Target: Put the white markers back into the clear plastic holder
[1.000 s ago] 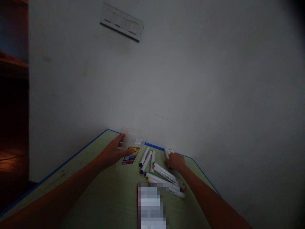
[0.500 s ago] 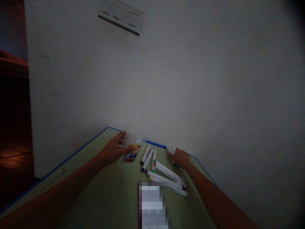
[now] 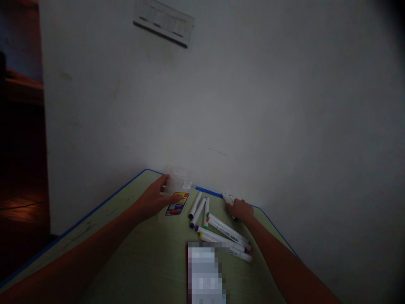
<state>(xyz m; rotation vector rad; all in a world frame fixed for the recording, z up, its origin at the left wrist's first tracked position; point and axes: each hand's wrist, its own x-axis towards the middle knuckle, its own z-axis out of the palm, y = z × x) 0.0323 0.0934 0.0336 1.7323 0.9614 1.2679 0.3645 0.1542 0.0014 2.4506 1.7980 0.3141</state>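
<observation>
My left hand (image 3: 158,197) grips a clear plastic case (image 3: 176,181) near the table's back edge, its thumb over the yellow and blue label (image 3: 177,204). My right hand (image 3: 241,210) is closed over white markers (image 3: 227,198) at the back right; their lower ends are partly covered by the fingers. Between the hands, white markers with dark, purple and green ends (image 3: 198,211) lie side by side on the table. More white markers (image 3: 224,240), with orange, purple and yellow ends, lie slanted nearer to me.
The light green table (image 3: 136,253) has a blue edge and stands against a pale wall (image 3: 253,105). A blurred-out flat object with a pale screen-like face (image 3: 205,270) lies at the front. A switch panel (image 3: 164,23) is on the wall above.
The whole view has shifted slightly, so things appear a little further right. Both hands keep nearly the same place and hold.
</observation>
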